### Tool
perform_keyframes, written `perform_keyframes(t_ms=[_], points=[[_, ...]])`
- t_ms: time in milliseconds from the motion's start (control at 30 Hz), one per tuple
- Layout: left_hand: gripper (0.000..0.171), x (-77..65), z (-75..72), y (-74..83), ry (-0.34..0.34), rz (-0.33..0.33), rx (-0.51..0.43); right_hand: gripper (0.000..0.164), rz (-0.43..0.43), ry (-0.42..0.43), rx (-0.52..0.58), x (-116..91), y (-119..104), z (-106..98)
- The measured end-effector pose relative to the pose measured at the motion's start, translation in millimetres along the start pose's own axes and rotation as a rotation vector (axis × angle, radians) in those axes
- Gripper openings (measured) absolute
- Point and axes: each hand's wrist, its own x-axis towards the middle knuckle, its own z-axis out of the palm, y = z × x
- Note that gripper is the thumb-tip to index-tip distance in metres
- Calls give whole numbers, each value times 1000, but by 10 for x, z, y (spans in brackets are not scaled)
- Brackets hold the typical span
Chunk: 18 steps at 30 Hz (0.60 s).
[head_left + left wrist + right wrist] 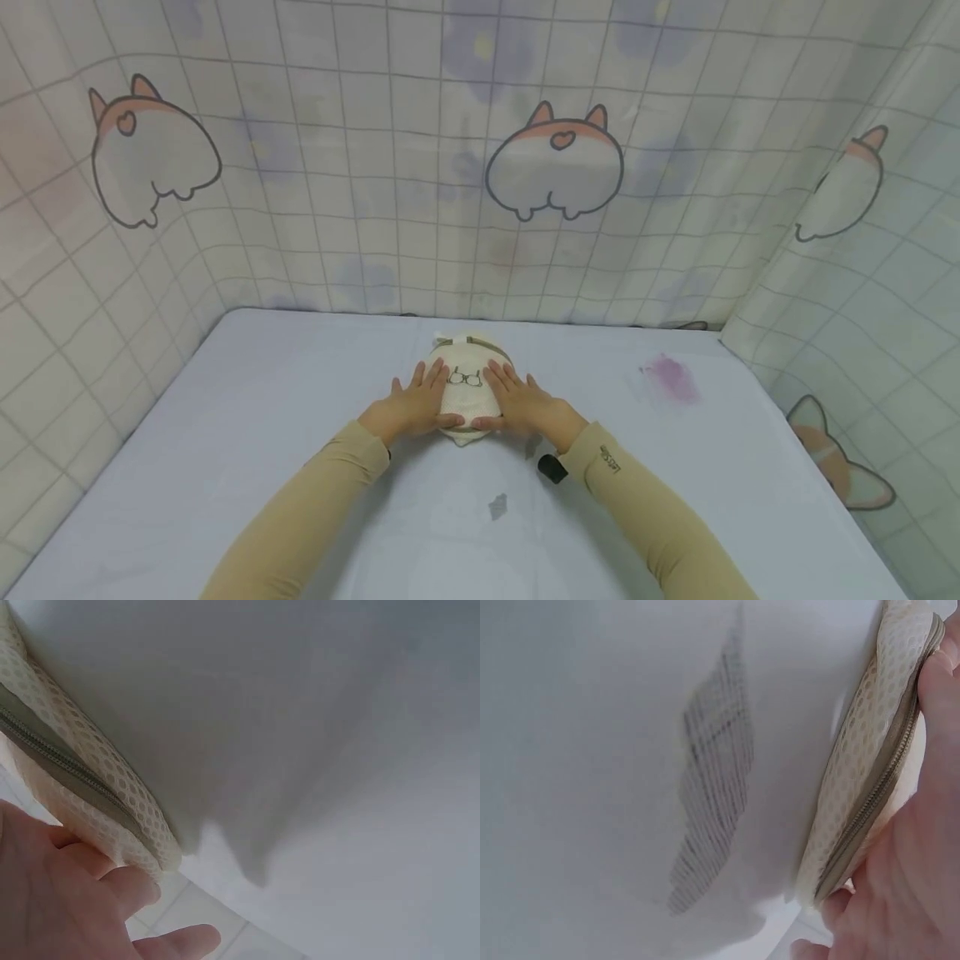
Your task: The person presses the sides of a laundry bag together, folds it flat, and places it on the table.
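A round cream mesh laundry bag [467,398] with a line drawing of glasses on top lies on the white table. My left hand [414,405] rests flat on its left side and my right hand [528,408] on its right side, fingers straight and both thumbs toward the near edge. In the left wrist view, a grey-green zipper [64,761] runs round the bag's honeycomb mesh side, with the left hand's fingers along it. The right wrist view shows the same zipper [881,784] beside the right hand [907,877]. What the bag contains cannot be seen.
The white tabletop [262,417] has a pink stain [672,379] at the right and a grey patch [498,506] nearer to me. A grid-patterned curtain [420,217] with cartoon corgis hangs behind the table and along both sides.
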Motion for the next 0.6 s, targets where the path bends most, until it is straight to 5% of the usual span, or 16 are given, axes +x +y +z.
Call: perform_keyframes(t_ms=[600], points=[[96, 44, -93, -151, 118, 102, -52, 91, -112, 130, -25, 40, 67, -111]])
